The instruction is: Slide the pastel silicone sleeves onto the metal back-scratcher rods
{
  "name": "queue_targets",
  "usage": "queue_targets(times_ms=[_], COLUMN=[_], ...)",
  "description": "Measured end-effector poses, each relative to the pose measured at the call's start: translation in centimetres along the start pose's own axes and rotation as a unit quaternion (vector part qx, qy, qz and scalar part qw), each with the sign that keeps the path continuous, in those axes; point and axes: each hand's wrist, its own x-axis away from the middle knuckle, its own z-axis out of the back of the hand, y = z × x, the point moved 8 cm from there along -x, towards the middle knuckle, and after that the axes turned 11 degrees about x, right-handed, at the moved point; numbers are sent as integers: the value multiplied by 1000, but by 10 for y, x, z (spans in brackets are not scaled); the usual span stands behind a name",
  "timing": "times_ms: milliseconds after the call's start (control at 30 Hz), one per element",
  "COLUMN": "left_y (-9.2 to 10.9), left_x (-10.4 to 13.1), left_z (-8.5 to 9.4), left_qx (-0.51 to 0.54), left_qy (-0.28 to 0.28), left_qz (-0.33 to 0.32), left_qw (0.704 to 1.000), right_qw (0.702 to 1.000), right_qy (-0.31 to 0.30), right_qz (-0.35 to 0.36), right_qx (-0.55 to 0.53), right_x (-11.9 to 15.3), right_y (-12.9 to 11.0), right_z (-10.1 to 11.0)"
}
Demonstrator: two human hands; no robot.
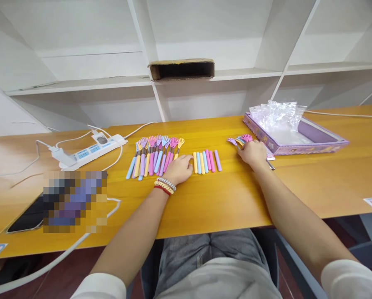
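My left hand rests on the table with its fingers curled, between a row of back scratchers and several loose plastic handles. It covers the lower part of a yellow back scratcher; whatever its fingers hold is hidden. The handles lie side by side in yellow, blue, pink and purple. Farther right, my right hand bends down over a small pile of claw-shaped scratcher heads, fingers closed among them. A metal rod pokes out beneath that hand. Its fingertips are mostly hidden.
Behind my right hand stands a purple box with clear plastic bags in it. A white power strip with cables lies at left, near a dark phone. White shelves hold a cardboard box at the back.
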Motion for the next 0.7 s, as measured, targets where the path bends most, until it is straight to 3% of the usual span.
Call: queue_targets(times_ms=[233,467,567,700], left_y=[1,4,5,4], left_x=[1,2,2,2], left_z=[-1,-1,-1,-1], left_qx=[-6,-8,-7,-5], left_qy=[-12,-27,-28,-29], left_qz=[2,6,7,5], left_qw=[1000,1000,1000,1000], right_qw=[1000,996,989,969], right_qy=[22,79,94,68], right_qz=[6,28,44,58], right_qx=[-4,-41,-107,-229], right_x=[1,7,8,13], right_y=[-1,-8,-15,-27], right_z=[-1,16,23,24])
